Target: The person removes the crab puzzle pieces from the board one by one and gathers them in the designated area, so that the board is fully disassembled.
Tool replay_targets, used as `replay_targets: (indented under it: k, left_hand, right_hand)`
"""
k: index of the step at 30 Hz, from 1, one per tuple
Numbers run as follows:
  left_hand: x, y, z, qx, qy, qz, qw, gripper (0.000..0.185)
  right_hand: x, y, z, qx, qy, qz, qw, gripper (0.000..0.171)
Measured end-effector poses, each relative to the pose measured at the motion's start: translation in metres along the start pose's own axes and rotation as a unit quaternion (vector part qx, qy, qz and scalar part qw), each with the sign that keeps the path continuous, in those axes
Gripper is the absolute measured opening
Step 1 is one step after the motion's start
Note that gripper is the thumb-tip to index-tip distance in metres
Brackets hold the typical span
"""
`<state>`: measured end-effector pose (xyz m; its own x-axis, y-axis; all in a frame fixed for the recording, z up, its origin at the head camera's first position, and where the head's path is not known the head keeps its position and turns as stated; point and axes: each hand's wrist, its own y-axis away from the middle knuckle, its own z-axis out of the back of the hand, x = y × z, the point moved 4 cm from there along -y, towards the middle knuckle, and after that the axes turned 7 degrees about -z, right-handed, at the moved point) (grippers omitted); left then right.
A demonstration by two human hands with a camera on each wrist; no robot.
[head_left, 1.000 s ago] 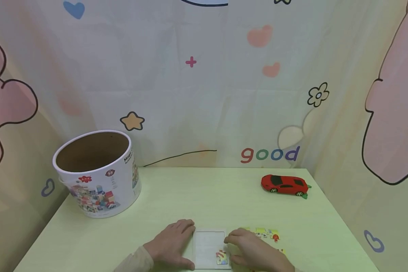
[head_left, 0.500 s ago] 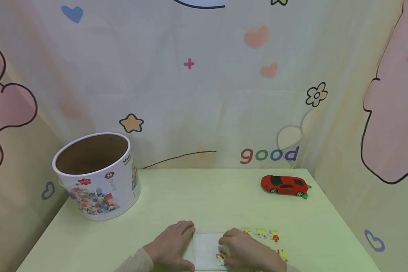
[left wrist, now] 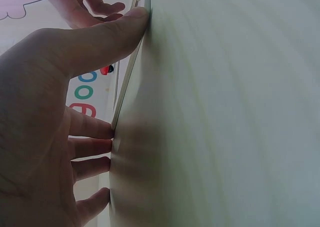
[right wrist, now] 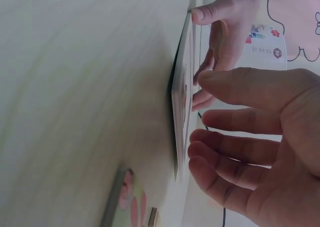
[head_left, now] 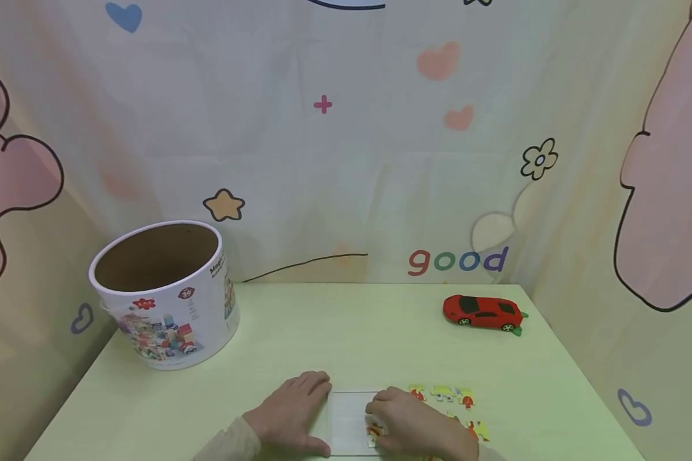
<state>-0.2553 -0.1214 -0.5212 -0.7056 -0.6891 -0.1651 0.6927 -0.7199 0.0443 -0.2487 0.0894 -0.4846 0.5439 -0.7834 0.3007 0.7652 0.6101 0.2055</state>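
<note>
A flat white rectangular puzzle tray (head_left: 348, 416) lies at the near edge of the pale green table (head_left: 346, 333), between the two hands. The left hand (head_left: 291, 416) rests flat just left of the tray, fingers straight and relaxed, its fingertips against the tray's left edge, holding nothing. The right hand (head_left: 418, 426) hangs over the tray's right part with fingers lightly bent; whether they pinch a piece cannot be told.

The head view shows a small red-and-yellow puzzle piece (head_left: 373, 433) in the tray's near right corner, partly under the right hand, and loose colourful puzzle pieces (head_left: 444, 395) on the table just right of the tray. The left wrist view shows what that hides: the left hand (left wrist: 45, 137) with thumb and fingertips touching the tray's thin edge (left wrist: 125, 87). The right wrist view shows the right hand (right wrist: 255, 147) above the tray (right wrist: 180, 107), its fingers apart from the surface.

Farther off stand a round white cardboard tub (head_left: 164, 294) at the far left and a red toy car (head_left: 483, 312) at the far right.
</note>
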Motion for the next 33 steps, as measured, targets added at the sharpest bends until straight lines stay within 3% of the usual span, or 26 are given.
replay_targets:
  k: [9,17,24,33]
  left_hand:
    - [0.0017,-0.0025,-0.0006,-0.004,-0.003,-0.002,1.0000,0.108]
    - [0.0014,-0.0016,-0.0009,-0.005,0.001,-0.004,1.0000,0.108]
    - [0.0027,-0.0029,-0.0005,-0.024,-0.009,-0.024,0.9994,0.107]
    - [0.0025,0.0016,0.0009,-0.023,-0.001,-0.022,0.9995,0.106]
  right_hand:
    - [0.0006,-0.0045,0.0019,0.006,0.024,0.018,1.000,0.027]
    - [0.0028,-0.0061,-0.0027,0.006,0.009,0.035,0.999,0.017]
    - [0.0047,-0.0046,-0.0022,-0.011,0.012,0.055,0.998,0.020]
    - [0.0060,-0.0097,-0.0052,0.049,-0.040,0.001,0.998,0.015]
